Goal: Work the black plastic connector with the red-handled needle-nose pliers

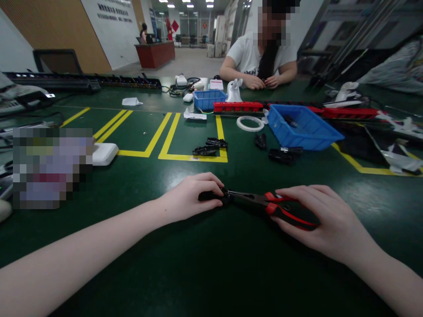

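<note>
My left hand (194, 198) is closed around a small black part (226, 196), most of it hidden by the fingers. From the right, my right hand (327, 220) grips long-nose pliers (269, 203) by their red and black handles. The slim jaws of the pliers point left, and their tips meet the black part at my left fingertips. Whether the jaws are clamped on it I cannot make out. Beyond my hands, small black parts (209, 147) lie inside a yellow-taped outline, and more black parts (286, 155) lie further right.
A blue bin (304, 127) holding dark pieces stands at the back right, beside a white tape ring (250, 123). A smaller blue bin (209, 100) and a long red strip (238, 107) are behind. A white box (105, 154) lies left. Opposite sits a person (261, 57).
</note>
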`<state>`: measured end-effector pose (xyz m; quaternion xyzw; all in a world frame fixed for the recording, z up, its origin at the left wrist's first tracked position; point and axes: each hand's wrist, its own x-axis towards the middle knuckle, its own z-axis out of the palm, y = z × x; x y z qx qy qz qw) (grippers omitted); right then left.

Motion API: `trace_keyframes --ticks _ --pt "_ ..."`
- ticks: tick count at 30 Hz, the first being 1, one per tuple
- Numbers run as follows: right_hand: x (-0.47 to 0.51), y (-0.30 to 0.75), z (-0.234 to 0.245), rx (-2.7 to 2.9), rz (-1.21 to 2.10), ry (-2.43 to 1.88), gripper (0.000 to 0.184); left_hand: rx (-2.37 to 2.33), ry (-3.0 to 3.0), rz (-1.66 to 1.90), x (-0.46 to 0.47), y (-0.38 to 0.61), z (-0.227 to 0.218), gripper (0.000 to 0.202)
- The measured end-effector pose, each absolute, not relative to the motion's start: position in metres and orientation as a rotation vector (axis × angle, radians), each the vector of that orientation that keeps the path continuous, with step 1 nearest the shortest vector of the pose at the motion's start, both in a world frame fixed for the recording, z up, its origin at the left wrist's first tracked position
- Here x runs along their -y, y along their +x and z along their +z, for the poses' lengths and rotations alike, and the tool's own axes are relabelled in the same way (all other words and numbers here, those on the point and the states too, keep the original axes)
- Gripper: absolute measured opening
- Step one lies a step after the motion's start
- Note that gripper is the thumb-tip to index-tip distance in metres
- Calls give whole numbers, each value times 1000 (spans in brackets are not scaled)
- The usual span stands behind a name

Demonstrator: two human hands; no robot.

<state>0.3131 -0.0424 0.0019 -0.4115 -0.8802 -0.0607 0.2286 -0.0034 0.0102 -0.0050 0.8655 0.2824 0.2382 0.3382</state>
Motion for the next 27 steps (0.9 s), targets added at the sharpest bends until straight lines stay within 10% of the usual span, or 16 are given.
trace_keyframes --ticks 27 --pt "43 313 4 2448 -262 -1087 32 -761 2248 606 -9 -2 -2 10"
